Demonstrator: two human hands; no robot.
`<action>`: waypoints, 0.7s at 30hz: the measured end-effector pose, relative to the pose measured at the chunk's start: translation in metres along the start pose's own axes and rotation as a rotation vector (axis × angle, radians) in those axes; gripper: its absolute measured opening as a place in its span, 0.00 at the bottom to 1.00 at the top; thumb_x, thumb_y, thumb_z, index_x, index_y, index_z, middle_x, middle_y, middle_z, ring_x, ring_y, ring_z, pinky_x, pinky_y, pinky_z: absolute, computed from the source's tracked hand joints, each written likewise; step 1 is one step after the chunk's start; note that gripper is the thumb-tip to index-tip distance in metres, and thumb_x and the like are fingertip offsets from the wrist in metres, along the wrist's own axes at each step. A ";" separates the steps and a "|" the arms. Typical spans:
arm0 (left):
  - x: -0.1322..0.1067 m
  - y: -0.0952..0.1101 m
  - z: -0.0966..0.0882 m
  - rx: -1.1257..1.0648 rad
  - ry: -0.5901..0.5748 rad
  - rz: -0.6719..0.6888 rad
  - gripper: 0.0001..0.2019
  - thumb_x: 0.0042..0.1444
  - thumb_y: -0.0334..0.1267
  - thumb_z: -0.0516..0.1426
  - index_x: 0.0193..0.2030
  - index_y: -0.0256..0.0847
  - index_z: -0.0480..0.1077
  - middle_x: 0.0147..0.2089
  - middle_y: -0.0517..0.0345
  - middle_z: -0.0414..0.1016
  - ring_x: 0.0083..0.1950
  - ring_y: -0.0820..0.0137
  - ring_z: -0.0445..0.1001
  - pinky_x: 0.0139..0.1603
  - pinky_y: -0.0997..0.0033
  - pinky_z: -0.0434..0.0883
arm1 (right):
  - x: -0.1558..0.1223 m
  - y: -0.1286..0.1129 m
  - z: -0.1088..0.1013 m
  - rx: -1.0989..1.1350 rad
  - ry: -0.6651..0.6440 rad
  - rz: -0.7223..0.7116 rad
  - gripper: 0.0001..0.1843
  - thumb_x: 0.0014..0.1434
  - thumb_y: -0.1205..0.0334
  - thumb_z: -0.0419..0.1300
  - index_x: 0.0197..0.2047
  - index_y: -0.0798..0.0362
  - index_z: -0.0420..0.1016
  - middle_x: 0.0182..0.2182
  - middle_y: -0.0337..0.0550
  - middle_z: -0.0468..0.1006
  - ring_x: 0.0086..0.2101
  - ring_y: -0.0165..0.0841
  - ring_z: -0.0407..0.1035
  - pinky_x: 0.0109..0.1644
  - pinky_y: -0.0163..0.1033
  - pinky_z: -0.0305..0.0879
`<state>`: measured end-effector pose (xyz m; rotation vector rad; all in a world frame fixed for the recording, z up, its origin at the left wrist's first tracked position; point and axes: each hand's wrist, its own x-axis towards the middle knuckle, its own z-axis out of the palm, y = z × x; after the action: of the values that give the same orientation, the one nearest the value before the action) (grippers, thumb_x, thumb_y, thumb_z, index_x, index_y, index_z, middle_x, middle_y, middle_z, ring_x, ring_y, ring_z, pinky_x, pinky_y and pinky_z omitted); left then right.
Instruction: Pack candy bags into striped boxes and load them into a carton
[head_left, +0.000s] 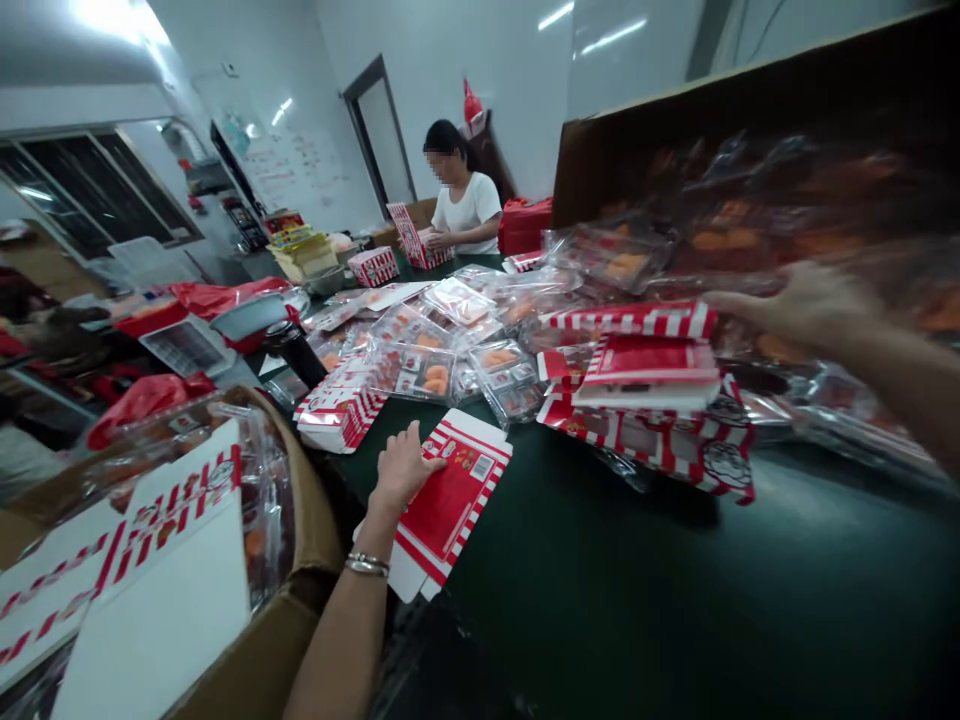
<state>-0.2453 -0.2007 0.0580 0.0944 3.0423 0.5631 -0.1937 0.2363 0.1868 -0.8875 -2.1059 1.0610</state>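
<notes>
Grips flattened red-and-white carton point(454, 497) with nearer left hand point(403, 465) at near-left edge of surface point(637, 600), slanted lengthwise near-left to far-right; holds right hand point(814, 300) well rightward, beside clear packs point(724, 238), cannot tell its grip.

We note, at the table's point(600, 620) left edge, a flat carton point(459, 490); behind it, packs point(435, 375) heaped toward the far edge. Off the left edge, a box point(319, 520) with packs inside; beyond the far edge, a co-worker point(466, 205).
</notes>
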 end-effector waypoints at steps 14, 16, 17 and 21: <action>-0.011 0.011 -0.013 -0.271 0.225 0.019 0.10 0.57 0.30 0.56 0.47 0.36 0.68 0.56 0.42 0.72 0.63 0.55 0.64 0.63 0.55 0.60 | -0.200 0.044 0.003 -0.266 -0.064 -1.151 0.15 0.64 0.58 0.51 0.45 0.57 0.75 0.49 0.61 0.75 0.53 0.52 0.66 0.56 0.60 0.64; -0.021 0.017 -0.025 -0.406 0.236 0.051 0.10 0.58 0.31 0.55 0.47 0.37 0.68 0.50 0.44 0.75 0.57 0.58 0.71 0.59 0.57 0.65 | -0.225 0.037 0.005 -0.109 -0.067 -1.064 0.15 0.62 0.58 0.56 0.49 0.55 0.74 0.52 0.58 0.75 0.56 0.51 0.65 0.60 0.59 0.61; -0.029 0.023 -0.027 -0.485 0.223 0.077 0.10 0.59 0.32 0.54 0.48 0.37 0.67 0.46 0.46 0.77 0.52 0.60 0.74 0.56 0.59 0.68 | -0.236 0.035 0.006 -0.027 -0.118 -0.974 0.17 0.60 0.55 0.58 0.50 0.54 0.73 0.52 0.57 0.75 0.55 0.51 0.66 0.60 0.59 0.62; -0.080 0.065 0.000 -0.804 0.060 0.237 0.14 0.63 0.40 0.50 0.53 0.39 0.63 0.43 0.53 0.79 0.39 0.68 0.79 0.44 0.67 0.74 | -0.262 0.043 0.002 0.333 -0.650 -0.337 0.30 0.52 0.44 0.63 0.55 0.48 0.71 0.48 0.53 0.79 0.46 0.51 0.75 0.46 0.54 0.74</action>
<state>-0.1625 -0.1458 0.0838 0.4024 2.6145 1.7562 -0.0283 0.0505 0.0925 -0.0053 -2.3535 1.5906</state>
